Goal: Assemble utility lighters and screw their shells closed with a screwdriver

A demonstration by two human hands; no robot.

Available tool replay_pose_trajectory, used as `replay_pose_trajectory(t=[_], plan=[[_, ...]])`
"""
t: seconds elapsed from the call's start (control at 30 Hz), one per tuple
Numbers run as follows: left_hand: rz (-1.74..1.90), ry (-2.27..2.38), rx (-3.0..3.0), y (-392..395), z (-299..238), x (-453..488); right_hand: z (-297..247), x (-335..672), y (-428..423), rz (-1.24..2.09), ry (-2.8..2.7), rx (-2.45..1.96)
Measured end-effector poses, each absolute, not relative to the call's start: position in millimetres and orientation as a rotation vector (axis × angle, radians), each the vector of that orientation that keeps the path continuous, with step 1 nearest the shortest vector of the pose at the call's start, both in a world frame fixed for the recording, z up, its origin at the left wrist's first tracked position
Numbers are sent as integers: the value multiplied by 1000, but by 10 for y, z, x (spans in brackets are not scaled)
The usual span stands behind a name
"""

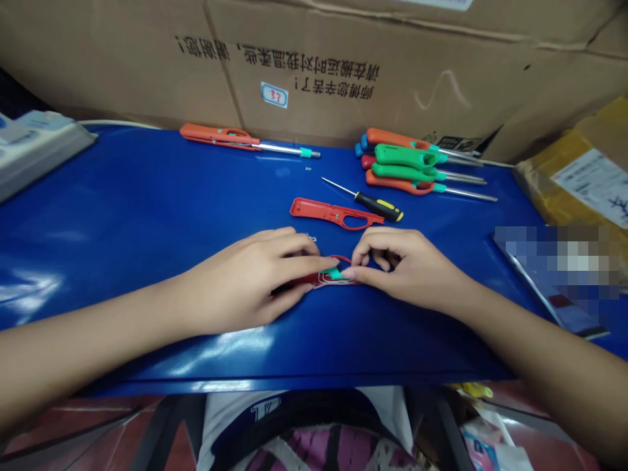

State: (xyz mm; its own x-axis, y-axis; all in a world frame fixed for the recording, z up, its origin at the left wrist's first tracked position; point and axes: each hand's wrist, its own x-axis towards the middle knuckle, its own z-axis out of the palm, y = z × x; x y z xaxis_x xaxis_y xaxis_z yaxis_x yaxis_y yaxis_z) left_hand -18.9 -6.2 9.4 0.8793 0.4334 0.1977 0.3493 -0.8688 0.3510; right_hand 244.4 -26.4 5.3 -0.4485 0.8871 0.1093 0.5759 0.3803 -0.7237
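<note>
A red half-shell of a long-nosed lighter (309, 279) lies low over the blue table between my hands, a green trigger piece (334, 273) and thin white wires inside it. My left hand (262, 271) grips its left end, with fingertips over the trigger piece and the thumb along the near side. My right hand (409, 267) pinches at the other end, thumb against the green piece and index finger close by; the exact contact is partly hidden. Just beyond lies the matching red half-shell (314, 209), hollow side up.
A black-and-yellow screwdriver (380, 204) lies behind the loose shell. An orange lighter (216, 135) rests near the cardboard box (314, 39); several coloured lighters (405, 171) are piled at the back right. Small metal pieces (308, 169) dot the table. A power strip (42, 147) sits far left.
</note>
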Motion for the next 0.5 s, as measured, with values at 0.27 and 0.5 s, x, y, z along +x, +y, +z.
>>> replay_pose_trajectory(t=[0.27,0.5], plan=[[294,598,2811,-78,125,-189,231,2656,-247,732,-2472,-1167],[287,569,2890,-88,119,-205,236,2727,-279,664,-2662,-1100]])
